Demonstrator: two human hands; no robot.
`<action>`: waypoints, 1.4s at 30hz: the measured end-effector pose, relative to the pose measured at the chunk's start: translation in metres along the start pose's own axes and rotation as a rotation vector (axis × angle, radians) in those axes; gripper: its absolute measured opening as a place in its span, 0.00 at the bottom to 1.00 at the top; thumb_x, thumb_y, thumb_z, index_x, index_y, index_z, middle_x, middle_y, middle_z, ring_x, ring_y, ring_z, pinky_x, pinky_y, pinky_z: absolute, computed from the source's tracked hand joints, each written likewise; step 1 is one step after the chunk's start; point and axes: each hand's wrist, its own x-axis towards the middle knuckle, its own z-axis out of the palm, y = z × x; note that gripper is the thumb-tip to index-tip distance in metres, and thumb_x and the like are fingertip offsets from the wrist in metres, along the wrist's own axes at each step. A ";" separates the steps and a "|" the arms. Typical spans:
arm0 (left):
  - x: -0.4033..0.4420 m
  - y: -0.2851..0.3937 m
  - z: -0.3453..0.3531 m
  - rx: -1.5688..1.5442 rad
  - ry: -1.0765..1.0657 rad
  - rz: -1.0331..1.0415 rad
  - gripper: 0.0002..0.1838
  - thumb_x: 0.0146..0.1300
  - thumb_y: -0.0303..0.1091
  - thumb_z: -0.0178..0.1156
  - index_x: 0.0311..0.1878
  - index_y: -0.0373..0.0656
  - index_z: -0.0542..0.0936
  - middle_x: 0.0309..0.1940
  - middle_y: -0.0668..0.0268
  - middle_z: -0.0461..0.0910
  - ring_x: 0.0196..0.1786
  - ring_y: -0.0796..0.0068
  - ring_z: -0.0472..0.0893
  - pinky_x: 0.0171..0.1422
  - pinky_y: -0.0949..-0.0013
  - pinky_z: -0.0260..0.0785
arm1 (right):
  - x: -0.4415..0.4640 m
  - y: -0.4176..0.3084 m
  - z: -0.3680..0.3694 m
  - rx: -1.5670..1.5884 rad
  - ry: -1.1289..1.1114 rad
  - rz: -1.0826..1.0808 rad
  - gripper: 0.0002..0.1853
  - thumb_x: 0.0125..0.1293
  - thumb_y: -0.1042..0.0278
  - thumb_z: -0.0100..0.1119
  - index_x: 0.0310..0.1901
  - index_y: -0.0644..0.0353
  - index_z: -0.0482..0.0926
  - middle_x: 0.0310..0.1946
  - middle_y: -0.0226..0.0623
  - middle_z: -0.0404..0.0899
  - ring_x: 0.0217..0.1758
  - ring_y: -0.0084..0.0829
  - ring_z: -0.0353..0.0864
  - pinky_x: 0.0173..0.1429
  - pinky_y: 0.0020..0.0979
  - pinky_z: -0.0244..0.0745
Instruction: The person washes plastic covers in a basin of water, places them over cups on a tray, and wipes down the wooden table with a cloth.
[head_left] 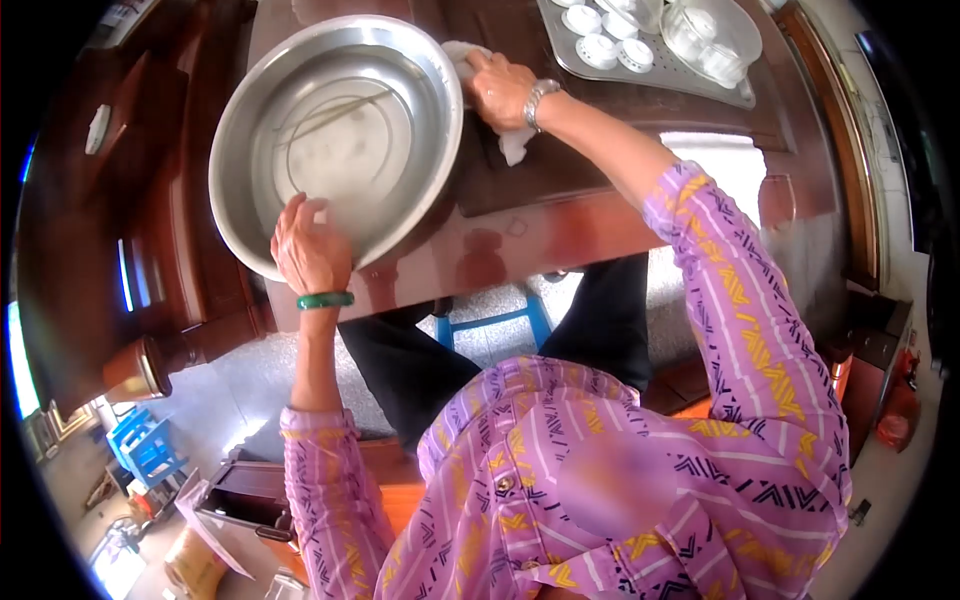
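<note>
A large metal basin (232, 170) stands on the dark wooden table. Inside it a thin, long, pale line crosses the bottom; I cannot tell whether it is an object or a reflection. My left hand (312, 245), with a green bangle at the wrist, is closed over the basin's near left rim, fingers on the inner side and partly blurred. Beside the right rim, my right hand (503, 92) is closed on a white cloth (513, 145). Part of the cloth hangs below the palm and another part lies against the basin's outer wall.
At the back right a grey perforated tray (575, 62) holds several small white cups (597, 51) and a clear round container (712, 40). The wooden table (600, 225) has a glossy front edge. A blue stool (490, 322) shows below it, between the legs.
</note>
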 end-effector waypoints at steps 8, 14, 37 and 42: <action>0.001 -0.005 0.005 0.052 -0.017 -0.032 0.12 0.55 0.42 0.59 0.31 0.43 0.82 0.45 0.59 0.79 0.49 0.55 0.77 0.53 0.59 0.67 | -0.099 -0.085 -0.020 0.048 0.038 -0.133 0.08 0.52 0.63 0.53 0.29 0.52 0.82 0.42 0.45 0.67 0.44 0.45 0.73 0.43 0.40 0.76; 0.003 -0.004 0.000 0.002 -0.151 -0.116 0.12 0.55 0.45 0.58 0.32 0.47 0.81 0.44 0.66 0.79 0.50 0.62 0.75 0.58 0.59 0.60 | -0.144 -0.062 -0.015 0.021 0.144 0.044 0.16 0.53 0.68 0.52 0.44 0.41 0.79 0.48 0.42 0.68 0.50 0.46 0.74 0.43 0.42 0.78; 0.004 0.002 -0.003 0.032 -0.106 -0.179 0.13 0.56 0.45 0.56 0.34 0.46 0.82 0.44 0.62 0.79 0.49 0.58 0.76 0.56 0.58 0.62 | -0.148 0.005 -0.019 0.014 0.123 0.506 0.11 0.56 0.61 0.50 0.38 0.47 0.80 0.42 0.45 0.77 0.43 0.44 0.79 0.45 0.43 0.76; 0.004 0.005 -0.003 0.041 -0.066 -0.180 0.13 0.54 0.44 0.58 0.32 0.45 0.82 0.42 0.59 0.79 0.46 0.55 0.77 0.52 0.60 0.66 | -0.132 -0.007 -0.027 0.236 0.191 0.362 0.10 0.59 0.57 0.46 0.34 0.46 0.78 0.36 0.42 0.79 0.42 0.47 0.77 0.41 0.46 0.74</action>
